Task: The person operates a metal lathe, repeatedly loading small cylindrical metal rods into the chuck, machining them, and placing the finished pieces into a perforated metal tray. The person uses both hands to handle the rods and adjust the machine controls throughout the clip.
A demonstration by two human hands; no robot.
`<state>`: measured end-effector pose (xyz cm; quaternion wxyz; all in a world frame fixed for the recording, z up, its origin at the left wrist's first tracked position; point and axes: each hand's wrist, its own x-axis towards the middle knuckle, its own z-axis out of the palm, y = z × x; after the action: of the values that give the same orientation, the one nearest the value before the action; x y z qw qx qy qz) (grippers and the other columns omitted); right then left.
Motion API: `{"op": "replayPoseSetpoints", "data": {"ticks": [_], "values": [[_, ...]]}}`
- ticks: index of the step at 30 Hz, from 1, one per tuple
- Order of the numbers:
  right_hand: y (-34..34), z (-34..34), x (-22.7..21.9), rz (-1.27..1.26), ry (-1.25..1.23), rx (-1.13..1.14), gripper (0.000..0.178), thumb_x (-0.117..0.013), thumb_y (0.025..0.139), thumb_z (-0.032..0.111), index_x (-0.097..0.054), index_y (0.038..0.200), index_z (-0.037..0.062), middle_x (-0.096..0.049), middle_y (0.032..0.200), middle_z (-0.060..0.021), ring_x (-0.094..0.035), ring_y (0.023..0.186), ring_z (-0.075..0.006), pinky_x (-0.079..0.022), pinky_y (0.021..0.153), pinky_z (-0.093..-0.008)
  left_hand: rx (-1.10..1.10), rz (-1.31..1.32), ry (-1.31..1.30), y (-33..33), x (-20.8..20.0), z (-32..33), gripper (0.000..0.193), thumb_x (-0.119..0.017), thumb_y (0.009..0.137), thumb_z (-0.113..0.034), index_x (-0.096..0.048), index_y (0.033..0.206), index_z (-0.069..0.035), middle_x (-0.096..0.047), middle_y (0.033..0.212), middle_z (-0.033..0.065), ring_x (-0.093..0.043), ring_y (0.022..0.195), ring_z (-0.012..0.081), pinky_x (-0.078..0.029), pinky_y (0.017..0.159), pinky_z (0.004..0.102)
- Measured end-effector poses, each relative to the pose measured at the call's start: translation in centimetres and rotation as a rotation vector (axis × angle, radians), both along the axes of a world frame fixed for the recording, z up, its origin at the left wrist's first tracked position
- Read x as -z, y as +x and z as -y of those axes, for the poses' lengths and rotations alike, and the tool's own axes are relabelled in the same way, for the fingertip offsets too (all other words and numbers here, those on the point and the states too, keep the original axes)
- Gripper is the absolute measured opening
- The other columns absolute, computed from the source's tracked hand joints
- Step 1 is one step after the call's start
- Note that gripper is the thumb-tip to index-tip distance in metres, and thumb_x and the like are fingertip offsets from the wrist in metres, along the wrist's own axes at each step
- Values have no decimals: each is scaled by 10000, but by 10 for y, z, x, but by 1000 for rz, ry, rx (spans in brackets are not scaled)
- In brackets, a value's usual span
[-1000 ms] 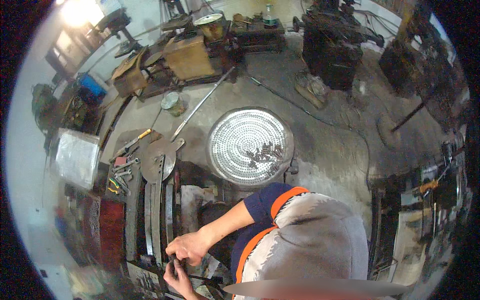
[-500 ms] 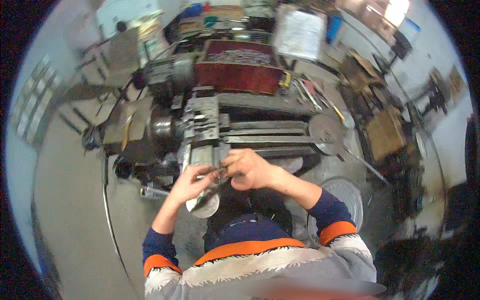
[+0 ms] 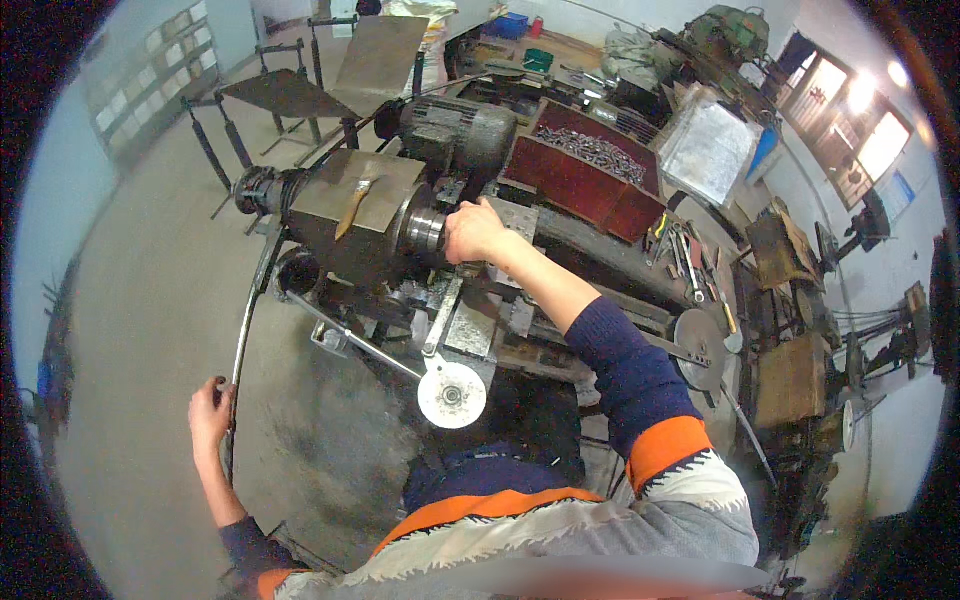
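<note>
A lathe takes up the middle of the view. Out at the left, my left hand is closed around a long metal lever that runs down beside the machine. My right hand reaches forward to the shiny spindle chuck, fingers curled at its face. Whatever those fingers hold is hidden behind the hand. Just below it lie the carriage and cross slide, ending in a round white handwheel. A wooden-handled brush rests on top of the headstock.
A dark red box full of small metal parts stands behind the lathe bed. Wrenches and other hand tools lie to its right. A motor sits behind the headstock. A round metal disc is at the bed's right end.
My hands have parted from above the cross slide. The left went out to the lever, the right forward to the chuck. The view has turned and shifted.
</note>
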<state>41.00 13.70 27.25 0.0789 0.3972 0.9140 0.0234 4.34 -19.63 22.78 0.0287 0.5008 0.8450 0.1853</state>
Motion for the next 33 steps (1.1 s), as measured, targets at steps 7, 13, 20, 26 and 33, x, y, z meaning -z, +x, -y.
{"op": "replayPoseSetpoints", "data": {"ticks": [7, 13, 20, 26, 33], "values": [[-10, -14, 17, -9, -39, 58, 259, -604, 560, 250, -695, 798, 205, -641, 869, -81, -555, 962, -263, -329, 937, -502, -104, -17, -59, -4, 51, -3, 238, -631, 717, -170, -510, 792, 21, -548, 672, 225, -561, 653, 386, -435, 580, 435], [-7, -15, 14, -99, -47, 39, 231, -604, 543, 235, -688, 730, 128, -635, 729, -118, -609, 733, -293, -460, 700, -390, -211, -271, -275, -42, 61, -14, 138, -589, 684, -81, -577, 799, -5, -600, 751, 193, -588, 743, 362, -475, 656, 424], [-10, -25, 28, -184, -14, 36, 225, -608, 532, 239, -667, 670, 71, -609, 683, -164, -601, 673, -319, -486, 631, -377, -478, -380, -359, -196, 51, -64, 166, -551, 736, -74, -607, 887, -34, -620, 926, 150, -598, 864, 311, -479, 726, 402], [-2, -21, 26, -90, 1, 20, 230, -608, 541, 213, -688, 735, 120, -634, 788, -120, -584, 829, -278, -453, 758, -395, -406, -172, -221, -206, 55, -100, 283, -537, 752, -125, -579, 1022, -50, -596, 1017, 165, -575, 939, 326, -460, 788, 421], [82, 35, -6, -636, 277, -162, 330, -625, 544, 146, -651, 870, 105, -582, 1029, -104, -497, 1009, -291, -399, 864, -425, -94, 327, 174, -58, 199, -173, 270, -601, 719, -214, -613, 896, -10, -619, 837, 188, -610, 761, 282, -462, 679, 359]]}}
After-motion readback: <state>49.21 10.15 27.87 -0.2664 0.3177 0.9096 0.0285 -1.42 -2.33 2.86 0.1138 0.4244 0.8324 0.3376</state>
